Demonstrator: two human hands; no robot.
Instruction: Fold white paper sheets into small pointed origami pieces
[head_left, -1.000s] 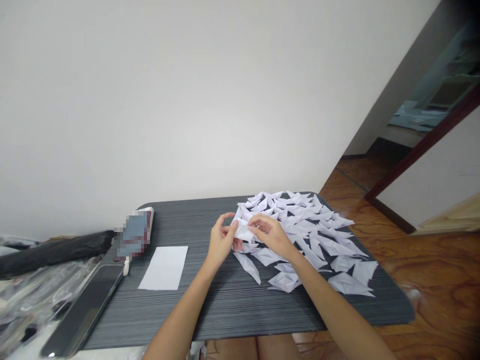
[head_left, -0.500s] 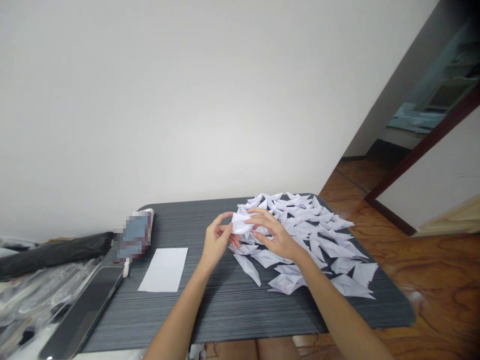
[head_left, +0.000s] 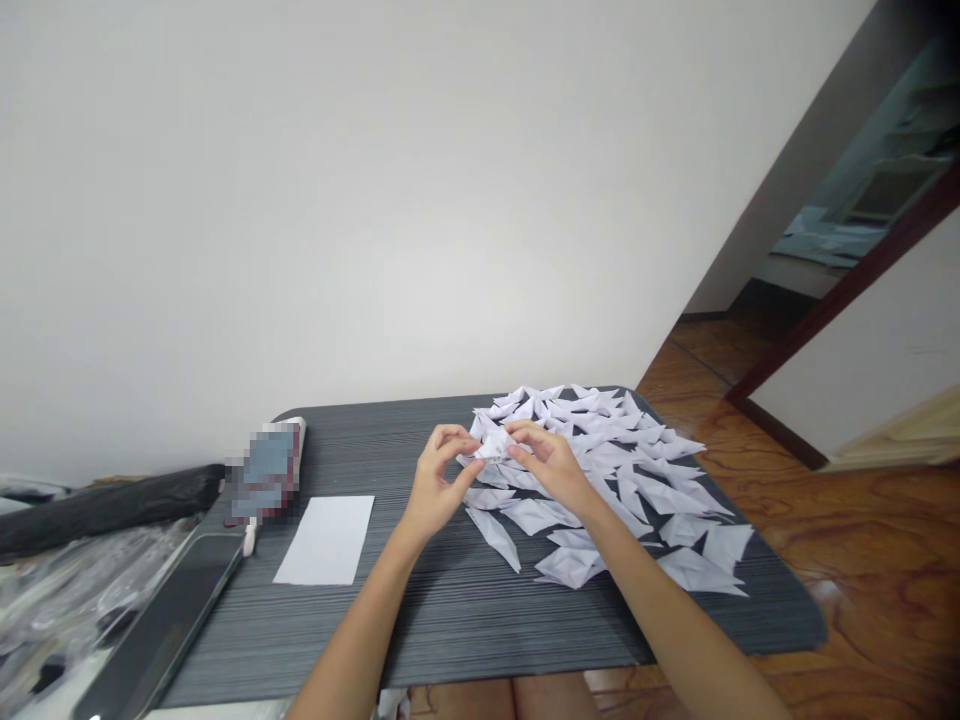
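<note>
Toward the table's far edge [head_left: 390, 408], left hand [head_left: 437, 482] and right hand [head_left: 553, 468] pinch folded paper [head_left: 493, 446]; the right has closed in, suggesting shaping.

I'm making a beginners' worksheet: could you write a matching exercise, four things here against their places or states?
1. paper sheet
2. folded papers
3. phone
4. small paper piece

A. spread over the table's right side
B. between the left hand and right hand
C. white, unfolded, lying flat
D. dark-screened, at the left edge

Pairs: 1-C; 2-A; 3-D; 4-B
</note>
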